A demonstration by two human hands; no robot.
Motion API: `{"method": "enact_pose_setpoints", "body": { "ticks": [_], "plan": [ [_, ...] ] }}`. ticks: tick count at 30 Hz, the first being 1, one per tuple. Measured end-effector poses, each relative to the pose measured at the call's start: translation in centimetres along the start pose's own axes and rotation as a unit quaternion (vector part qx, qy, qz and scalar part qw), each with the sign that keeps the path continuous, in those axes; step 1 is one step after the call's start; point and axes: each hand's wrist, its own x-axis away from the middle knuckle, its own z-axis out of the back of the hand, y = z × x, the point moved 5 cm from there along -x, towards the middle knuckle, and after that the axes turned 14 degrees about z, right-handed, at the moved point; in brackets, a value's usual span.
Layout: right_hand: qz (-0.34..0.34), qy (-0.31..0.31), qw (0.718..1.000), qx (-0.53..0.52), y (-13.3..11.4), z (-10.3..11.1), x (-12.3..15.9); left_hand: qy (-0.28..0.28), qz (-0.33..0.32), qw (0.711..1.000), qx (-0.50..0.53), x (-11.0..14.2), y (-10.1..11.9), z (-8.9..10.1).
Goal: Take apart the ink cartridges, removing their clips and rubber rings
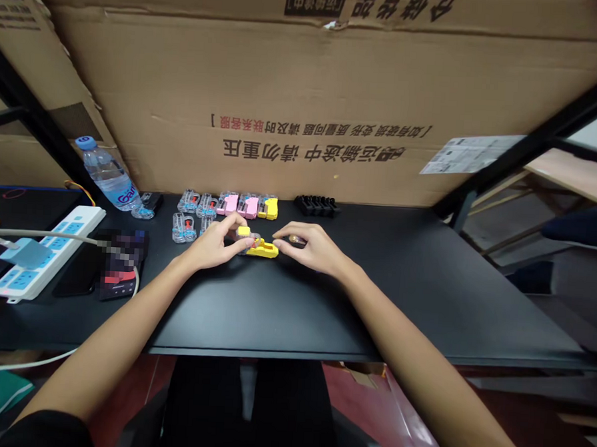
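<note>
Yellow plastic piece [263,250], held just above or on the dark surface [273,315] near its middle, lies between the person's two hands. The left hand [216,243] is clamped on its left end, thumb and fingers around a part with a yellow block on top. The right hand [317,249] is curled at the other end, fingertips at or just beside the tip; a small brownish item [295,239] shows within its curl, and whether the hand grips that item cannot be told.

Work on this piece looks partway along: its right part appears open and hollow, with a reddish bit near the middle. Behind stand two pink units [248,206] and a yellow unit [268,207], seemingly complete, beside several clear units [184,227]. How many remain to be handled cannot be told. Black parts [317,205] lie to the right, untouched.
</note>
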Motion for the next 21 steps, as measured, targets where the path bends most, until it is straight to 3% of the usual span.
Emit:
{"method": "enact_pose_setpoints", "body": {
  "ticks": [3, 6, 9, 12, 21],
  "plan": [
    [-0.057, 0.097, 0.993, -0.047, 0.2, 0.7, 0.1, -0.012, -0.006, 1.0, -0.017, 0.2, 0.4, -0.2],
    [-0.108, 0.149, 0.965, -0.184, 0.5, 0.6, 0.4, -0.007, -0.008, 0.999, -0.034, 0.3, 0.6, -0.3],
    [-0.15, 0.149, 0.931, -0.298, 0.8, -0.4, 0.3, -0.017, 0.002, 0.999, -0.044, 0.1, 0.6, -0.8],
    [-0.206, 0.15, 0.906, -0.338, 0.8, -1.6, 0.2, -0.015, 0.01, 0.998, -0.054, -0.1, 0.4, -1.3],
    [-0.207, 0.155, 0.909, -0.326, 0.1, -3.2, -0.3, -0.053, 0.035, 0.993, -0.095, -0.4, -0.4, -1.1]
  ]
}}
